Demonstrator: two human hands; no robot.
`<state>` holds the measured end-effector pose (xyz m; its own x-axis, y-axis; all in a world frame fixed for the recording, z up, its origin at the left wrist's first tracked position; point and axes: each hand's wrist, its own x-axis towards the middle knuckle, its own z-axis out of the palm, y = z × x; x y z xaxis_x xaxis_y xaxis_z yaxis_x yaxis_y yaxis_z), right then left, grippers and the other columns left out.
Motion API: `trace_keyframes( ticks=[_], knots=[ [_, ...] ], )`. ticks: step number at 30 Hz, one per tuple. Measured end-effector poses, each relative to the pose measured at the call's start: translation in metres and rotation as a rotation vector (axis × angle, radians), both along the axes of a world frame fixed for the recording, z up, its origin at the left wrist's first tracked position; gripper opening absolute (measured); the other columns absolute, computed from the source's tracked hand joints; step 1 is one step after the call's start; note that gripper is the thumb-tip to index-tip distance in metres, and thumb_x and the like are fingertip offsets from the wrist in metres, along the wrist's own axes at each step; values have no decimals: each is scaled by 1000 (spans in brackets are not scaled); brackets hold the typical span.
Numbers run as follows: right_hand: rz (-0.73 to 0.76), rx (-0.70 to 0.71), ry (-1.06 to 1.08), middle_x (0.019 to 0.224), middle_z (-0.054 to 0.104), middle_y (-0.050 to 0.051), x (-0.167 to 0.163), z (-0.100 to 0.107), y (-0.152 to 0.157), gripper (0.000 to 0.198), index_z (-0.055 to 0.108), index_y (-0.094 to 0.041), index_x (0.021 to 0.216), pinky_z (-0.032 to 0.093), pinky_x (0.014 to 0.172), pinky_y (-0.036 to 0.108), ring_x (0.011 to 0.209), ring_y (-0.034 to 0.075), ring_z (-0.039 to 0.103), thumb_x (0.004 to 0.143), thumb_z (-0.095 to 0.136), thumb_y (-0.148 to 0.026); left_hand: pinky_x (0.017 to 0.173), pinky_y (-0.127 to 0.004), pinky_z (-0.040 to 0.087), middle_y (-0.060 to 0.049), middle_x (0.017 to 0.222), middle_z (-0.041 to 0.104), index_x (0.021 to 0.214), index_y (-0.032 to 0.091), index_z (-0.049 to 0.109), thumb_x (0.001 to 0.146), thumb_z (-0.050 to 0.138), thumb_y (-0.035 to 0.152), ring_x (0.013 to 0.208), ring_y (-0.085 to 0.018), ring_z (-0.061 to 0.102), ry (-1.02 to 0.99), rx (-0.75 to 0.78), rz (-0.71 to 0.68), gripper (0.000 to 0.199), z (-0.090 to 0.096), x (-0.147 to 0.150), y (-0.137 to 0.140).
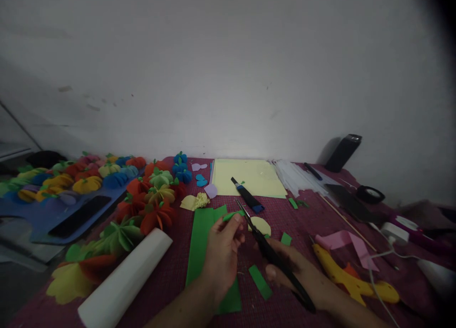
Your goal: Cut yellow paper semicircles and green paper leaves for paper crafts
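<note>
My left hand (224,245) pinches a small strip of green paper (232,216) between thumb and fingers. In my right hand (294,266) is a pair of black-handled scissors (272,254), its blades pointing up and left, close to the green strip. Whether the blades touch the strip I cannot tell. Under my left hand lie long green paper sheets (199,242). Small green paper pieces (260,282) are scattered on the purple tablecloth between and beyond my hands. A pale yellow paper round (260,225) lies partly behind the scissors.
Colourful paper pumpkins (87,184) crowd the left side, near a white paper roll (126,278). A utility knife (247,195) rests by yellow sheets (249,168). On the right are a yellow glue gun (351,275), pink ribbon (344,240), a cable and a black bottle (344,153).
</note>
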<state>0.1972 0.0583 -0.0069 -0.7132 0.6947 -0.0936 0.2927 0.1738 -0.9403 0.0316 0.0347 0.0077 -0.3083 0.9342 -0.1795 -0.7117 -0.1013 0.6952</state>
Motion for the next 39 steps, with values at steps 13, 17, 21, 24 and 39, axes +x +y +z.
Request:
trace_keyframes(
  ticks=[13,17,21,24,39],
  knots=[
    [5,9,-10,91,54,6,3,-4,0,48,47,-19,118,44,75,33,84,21,51,80,53,-48,55,-21,39,1,67,57,68,15,58,68,72,23,63,-9,51,-19,7,-1,16,-2,0,2],
    [15,10,18,82,50,3,0,-4,0,40,51,-19,108,42,65,28,72,17,47,80,53,-47,54,-21,39,1,67,57,68,15,59,67,72,23,62,-9,51,-14,2,-14,15,-2,-1,2],
    [30,-44,69,71,40,-2,-2,-4,1,38,50,-19,105,35,53,22,60,11,38,80,53,-48,52,-21,38,2,66,56,68,16,59,68,71,24,61,-9,51,-3,7,-21,15,-1,-1,2],
    [55,-58,66,69,37,-3,-1,-4,1,36,50,-19,101,32,52,22,58,10,35,80,53,-48,51,-21,38,2,66,56,68,16,59,67,72,24,61,-9,51,-10,4,-20,15,0,-1,1],
    [45,-68,-11,69,40,-3,2,4,1,40,48,-18,109,32,52,23,57,10,36,81,51,-46,51,-21,39,1,64,55,64,15,56,67,71,25,61,-10,50,25,1,-14,18,2,-3,1]
  ],
)
